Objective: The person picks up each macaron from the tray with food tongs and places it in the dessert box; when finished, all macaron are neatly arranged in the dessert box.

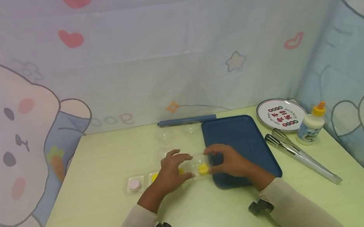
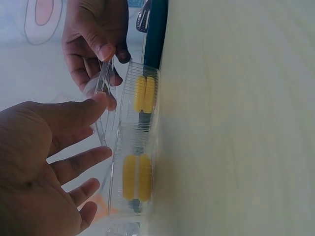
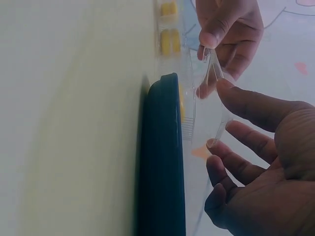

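Between my two hands is a clear plastic lid (image 1: 198, 160) with a domed middle, pinched at opposite edges by my left hand (image 1: 172, 170) and my right hand (image 1: 228, 160). It sits just above a clear box holding a yellow macaron (image 1: 203, 169); the left wrist view shows a gap between lid and box (image 2: 134, 73). Beside that box stands another with a yellow macaron (image 2: 137, 178), partly hidden by my left hand in the head view. Farther left, a pink macaron (image 1: 134, 185) lies in a clear square box (image 1: 141, 179).
Other clear domes (image 1: 191, 128) lie behind my hands. A dark blue tray (image 1: 238, 132) is at the right, partly under my right hand. Beyond it are metal tongs (image 1: 307, 159), a printed plate (image 1: 274, 109) and a yellow-capped bottle (image 1: 309, 130). A blue rod (image 1: 186, 120) lies along the back edge.
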`<state>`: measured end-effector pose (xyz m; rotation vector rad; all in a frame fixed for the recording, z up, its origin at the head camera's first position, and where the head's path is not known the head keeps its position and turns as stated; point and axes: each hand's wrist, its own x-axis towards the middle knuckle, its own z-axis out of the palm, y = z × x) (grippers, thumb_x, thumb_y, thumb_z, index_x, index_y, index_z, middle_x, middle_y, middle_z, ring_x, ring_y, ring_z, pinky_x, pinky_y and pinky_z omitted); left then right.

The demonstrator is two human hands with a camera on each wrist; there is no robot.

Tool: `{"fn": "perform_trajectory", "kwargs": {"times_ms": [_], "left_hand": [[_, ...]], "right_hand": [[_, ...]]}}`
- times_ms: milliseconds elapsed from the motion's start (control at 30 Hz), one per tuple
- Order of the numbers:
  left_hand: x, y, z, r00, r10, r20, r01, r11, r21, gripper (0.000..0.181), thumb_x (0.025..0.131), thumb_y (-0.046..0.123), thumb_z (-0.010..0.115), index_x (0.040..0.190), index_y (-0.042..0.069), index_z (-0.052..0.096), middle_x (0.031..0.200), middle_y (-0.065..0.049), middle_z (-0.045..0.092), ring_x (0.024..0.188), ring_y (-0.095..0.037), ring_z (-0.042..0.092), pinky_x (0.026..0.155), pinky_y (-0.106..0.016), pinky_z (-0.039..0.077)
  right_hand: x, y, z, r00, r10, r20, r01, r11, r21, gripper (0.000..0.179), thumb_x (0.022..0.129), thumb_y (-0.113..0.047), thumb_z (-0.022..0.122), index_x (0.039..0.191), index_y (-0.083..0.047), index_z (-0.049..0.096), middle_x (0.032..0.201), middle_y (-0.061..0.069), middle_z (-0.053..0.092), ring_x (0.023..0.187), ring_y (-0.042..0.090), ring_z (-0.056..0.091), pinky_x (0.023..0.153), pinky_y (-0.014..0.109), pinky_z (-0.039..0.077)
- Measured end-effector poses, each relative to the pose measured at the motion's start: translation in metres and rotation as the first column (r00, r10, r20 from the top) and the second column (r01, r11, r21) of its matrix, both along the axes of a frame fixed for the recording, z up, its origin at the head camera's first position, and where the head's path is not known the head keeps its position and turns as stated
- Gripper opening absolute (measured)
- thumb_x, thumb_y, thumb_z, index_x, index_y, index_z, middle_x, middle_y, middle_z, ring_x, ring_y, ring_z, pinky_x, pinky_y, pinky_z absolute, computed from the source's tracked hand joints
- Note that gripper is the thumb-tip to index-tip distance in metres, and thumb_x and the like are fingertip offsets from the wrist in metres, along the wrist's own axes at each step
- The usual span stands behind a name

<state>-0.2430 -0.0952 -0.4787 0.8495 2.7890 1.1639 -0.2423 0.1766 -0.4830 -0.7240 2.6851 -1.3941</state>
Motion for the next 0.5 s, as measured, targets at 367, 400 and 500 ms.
{"fn": "perform_trajectory", "kwargs": {"times_ms": [367,400,500], "left_hand": [[0.0023,-0.0014,-0.0022,1.0,0.004,-0.025,-0.005,1.0,-0.027,0.054,0.089,0.018,0.092,0.138,0.008,0.072,0.145,-0.012,0.072,0.159,-0.043,0.038,0.119,-0.075,0.028],[0.0019,-0.001,-0.0033,1.0,0.005,-0.029,-0.006,0.999,-0.032,0.053,0.089,0.018,0.092,0.138,0.008,0.072,0.145,-0.012,0.072,0.159,-0.043,0.039,0.118,-0.076,0.028],[0.0018,0.0002,-0.0052,0.999,0.007,-0.031,-0.008,0.999,-0.034,0.053,0.089,0.018,0.092,0.137,0.008,0.073,0.144,-0.012,0.072,0.158,-0.044,0.038,0.118,-0.076,0.028]], "right_hand": [[0.0012,-0.0019,-0.0023,1.0,-0.01,0.007,0.01,1.0,0.009,0.058,0.085,-0.011,0.094,0.138,-0.004,0.072,0.152,0.018,0.065,0.134,0.041,0.062,0.113,0.064,0.051],[0.0016,-0.0016,-0.0022,1.0,-0.011,0.005,0.011,1.0,0.012,0.058,0.085,-0.011,0.094,0.138,-0.004,0.072,0.152,0.019,0.065,0.134,0.042,0.062,0.113,0.065,0.051],[0.0019,-0.0008,-0.0023,1.0,-0.009,0.003,0.009,1.0,0.021,0.058,0.085,-0.012,0.094,0.138,-0.003,0.072,0.151,0.02,0.065,0.133,0.042,0.062,0.112,0.066,0.051]]}}
